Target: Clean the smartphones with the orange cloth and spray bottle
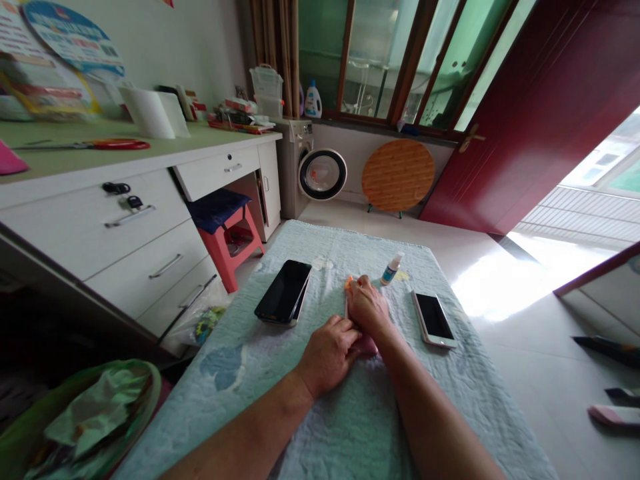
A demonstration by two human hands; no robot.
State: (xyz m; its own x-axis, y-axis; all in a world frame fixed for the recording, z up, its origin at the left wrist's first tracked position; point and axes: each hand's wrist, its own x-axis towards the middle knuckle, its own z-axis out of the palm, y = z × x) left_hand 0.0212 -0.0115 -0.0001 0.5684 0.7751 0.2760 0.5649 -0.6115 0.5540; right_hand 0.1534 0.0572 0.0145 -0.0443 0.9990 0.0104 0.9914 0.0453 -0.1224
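My left hand (329, 353) is closed on the near end of a pink phone (369, 346), which is mostly covered by both hands on the quilted cloth. Over its far part lies my right hand (369, 308), fingers curled round a small orange cloth (349, 283) that shows only at the fingertips. A small spray bottle (392, 269) with a white top stands just beyond the right hand. Left of the hands, a black phone (285, 291) rests on another flat device. A white-framed phone (434, 319) lies to the right, its screen dark.
The pale blue quilted cloth (240, 413) covers the surface before me. At left are a white desk (145, 247) with drawers, a pink stool (225, 240) and a lined bin (150, 393). A washer with its round door (323, 175) open and a round wooden tabletop (399, 175) stand beyond.
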